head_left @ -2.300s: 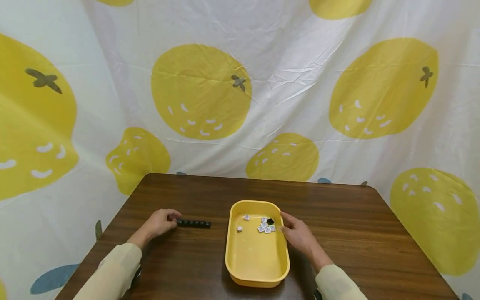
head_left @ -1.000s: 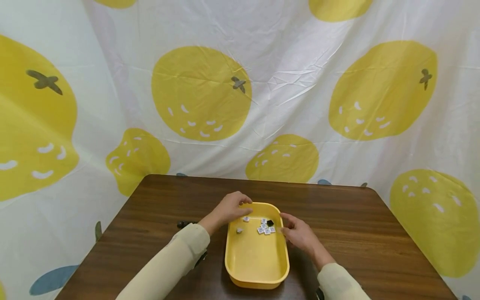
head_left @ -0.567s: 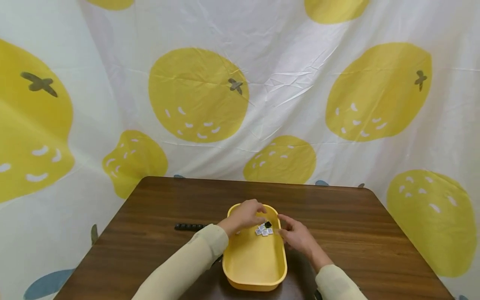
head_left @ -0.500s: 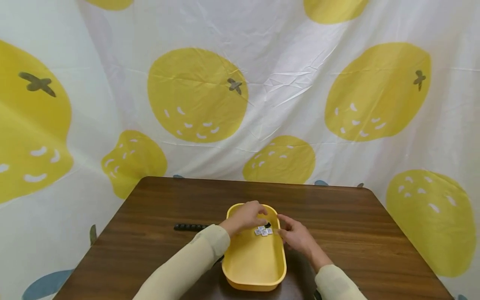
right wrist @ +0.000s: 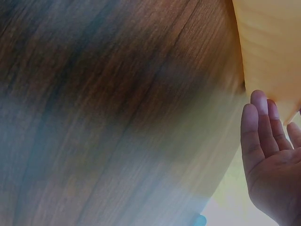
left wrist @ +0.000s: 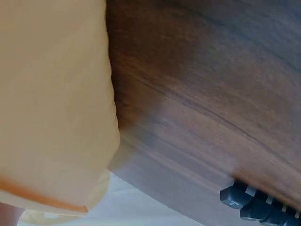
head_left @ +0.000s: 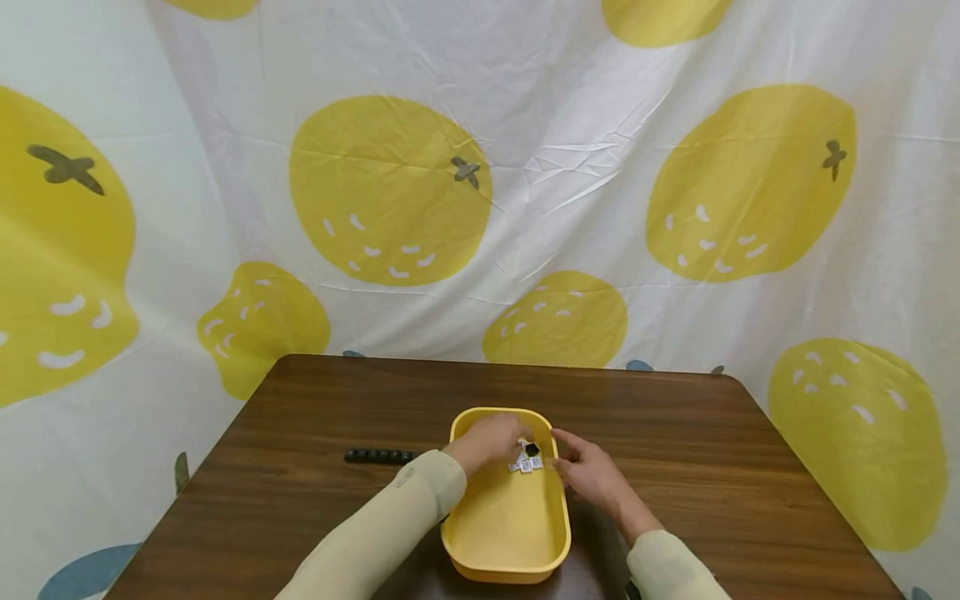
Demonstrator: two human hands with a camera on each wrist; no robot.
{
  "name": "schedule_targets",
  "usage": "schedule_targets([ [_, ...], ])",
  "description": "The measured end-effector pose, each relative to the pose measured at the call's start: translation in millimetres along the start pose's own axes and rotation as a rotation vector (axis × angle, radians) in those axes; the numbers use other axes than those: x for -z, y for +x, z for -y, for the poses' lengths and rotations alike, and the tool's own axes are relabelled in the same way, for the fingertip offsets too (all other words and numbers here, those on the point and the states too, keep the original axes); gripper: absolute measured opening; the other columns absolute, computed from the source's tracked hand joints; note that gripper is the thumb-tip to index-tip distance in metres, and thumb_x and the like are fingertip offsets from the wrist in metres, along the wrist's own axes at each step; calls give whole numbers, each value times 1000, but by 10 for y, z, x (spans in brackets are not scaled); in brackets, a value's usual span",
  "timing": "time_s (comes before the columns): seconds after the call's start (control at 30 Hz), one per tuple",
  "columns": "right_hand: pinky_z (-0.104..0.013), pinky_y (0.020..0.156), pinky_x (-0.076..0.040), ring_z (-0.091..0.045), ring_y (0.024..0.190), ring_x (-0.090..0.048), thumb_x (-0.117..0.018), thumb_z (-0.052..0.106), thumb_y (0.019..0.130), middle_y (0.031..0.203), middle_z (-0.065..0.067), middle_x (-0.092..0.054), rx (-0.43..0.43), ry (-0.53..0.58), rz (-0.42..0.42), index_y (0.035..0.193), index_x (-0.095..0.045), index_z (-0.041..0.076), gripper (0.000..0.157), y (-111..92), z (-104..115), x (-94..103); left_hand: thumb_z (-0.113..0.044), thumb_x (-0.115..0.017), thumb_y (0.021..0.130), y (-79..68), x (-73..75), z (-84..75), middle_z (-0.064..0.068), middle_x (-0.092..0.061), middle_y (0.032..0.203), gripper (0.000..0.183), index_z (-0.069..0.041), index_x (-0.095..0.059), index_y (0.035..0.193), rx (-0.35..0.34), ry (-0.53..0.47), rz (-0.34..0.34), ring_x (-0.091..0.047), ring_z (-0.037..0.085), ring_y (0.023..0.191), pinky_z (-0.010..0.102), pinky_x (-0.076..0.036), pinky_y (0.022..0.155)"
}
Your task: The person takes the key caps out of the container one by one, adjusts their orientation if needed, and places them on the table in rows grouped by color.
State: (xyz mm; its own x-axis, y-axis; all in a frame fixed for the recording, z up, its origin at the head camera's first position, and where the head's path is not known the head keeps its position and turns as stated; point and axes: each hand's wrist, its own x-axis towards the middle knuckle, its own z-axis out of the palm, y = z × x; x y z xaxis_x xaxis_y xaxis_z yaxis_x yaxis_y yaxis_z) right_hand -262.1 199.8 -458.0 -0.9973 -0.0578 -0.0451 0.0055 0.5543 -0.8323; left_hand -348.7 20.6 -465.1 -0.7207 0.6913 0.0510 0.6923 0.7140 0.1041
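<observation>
A person's left hand reaches over the left rim of a yellow tub on a brown wooden counter, its fingers angled toward a cluster of small white pieces and one black piece. The cluster sits on the tub's floor, in the far half and nearer the right wall, just to the right of those fingers. The black piece lies at the cluster's far edge. The left hand, inside the tub, is the nearer one with nothing in between; the right hand is close too, but outside the right wall. Blur and the tub's own side hide the left fingertips, and whether they grasp anything cannot be told. The right fingers are extended and released, resting against the tub's right side near the rim. The tub's long axis runs from near to far. Crosswise to it, outside and to the left of the tub, a row of black keys stretches toward its wall, the row's inner end meeting the left sleeve in the head view.
</observation>
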Motion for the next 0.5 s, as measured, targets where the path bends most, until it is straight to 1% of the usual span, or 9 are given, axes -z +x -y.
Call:
schedule_targets([
  [0.07,-35,54,-48,-24,68,-59,-60,8,95,84,-8,-60,-3,1,0,144,-51,5,50,-2,2,-3,-12,-67,87,-14,0,-10,-4,-66,95,23,-22,-77,106,6,35,9,-59,11,82,26,-49,69],
  [0.1,-35,54,-48,-24,68,-60,-60,7,95,85,-9,-60,-5,2,0,144,-51,5,50,-1,1,-6,-13,-67,87,-19,1,-15,-4,-64,92,20,-22,-77,102,11,41,13,-58,11,81,26,-48,68],
  [0.17,-35,53,-48,-25,68,-60,-59,6,95,86,-10,-61,-5,4,1,144,-50,4,50,0,3,-8,-14,-68,88,-22,-2,-24,-5,-62,89,14,-21,-78,95,19,39,9,-57,10,79,26,-48,66],
  [0.23,-34,53,-47,-24,67,-60,-59,6,95,88,-11,-62,-5,8,1,144,-50,4,50,2,7,-7,-15,-68,88,-20,-3,-32,-6,-65,90,13,-20,-78,94,24,27,-4,-59,10,81,25,-49,68],
  [0.33,-34,52,-47,-24,67,-59,-58,5,95,89,-12,-63,-5,11,4,144,-49,3,50,2,15,-3,-19,-68,91,-7,-11,-41,-4,-68,100,16,-19,-77,103,28,24,-10,-63,12,90,27,-51,76],
  [0.4,-34,53,-47,-24,68,-59,-58,5,95,91,-12,-64,-9,11,7,145,-49,4,50,-1,18,1,-22,-68,92,2,-20,-45,-3,-68,106,21,-19,-75,111,28,38,0,-63,13,96,29,-52,79],
  [0.5,-35,54,-48,-24,68,-60,-58,5,96,92,-12,-65,-16,13,10,145,-49,4,50,-5,17,2,-25,-69,92,6,-39,-48,-2,-65,105,23,-21,-74,114,15,67,29,-62,13,95,29,-51,79],
])
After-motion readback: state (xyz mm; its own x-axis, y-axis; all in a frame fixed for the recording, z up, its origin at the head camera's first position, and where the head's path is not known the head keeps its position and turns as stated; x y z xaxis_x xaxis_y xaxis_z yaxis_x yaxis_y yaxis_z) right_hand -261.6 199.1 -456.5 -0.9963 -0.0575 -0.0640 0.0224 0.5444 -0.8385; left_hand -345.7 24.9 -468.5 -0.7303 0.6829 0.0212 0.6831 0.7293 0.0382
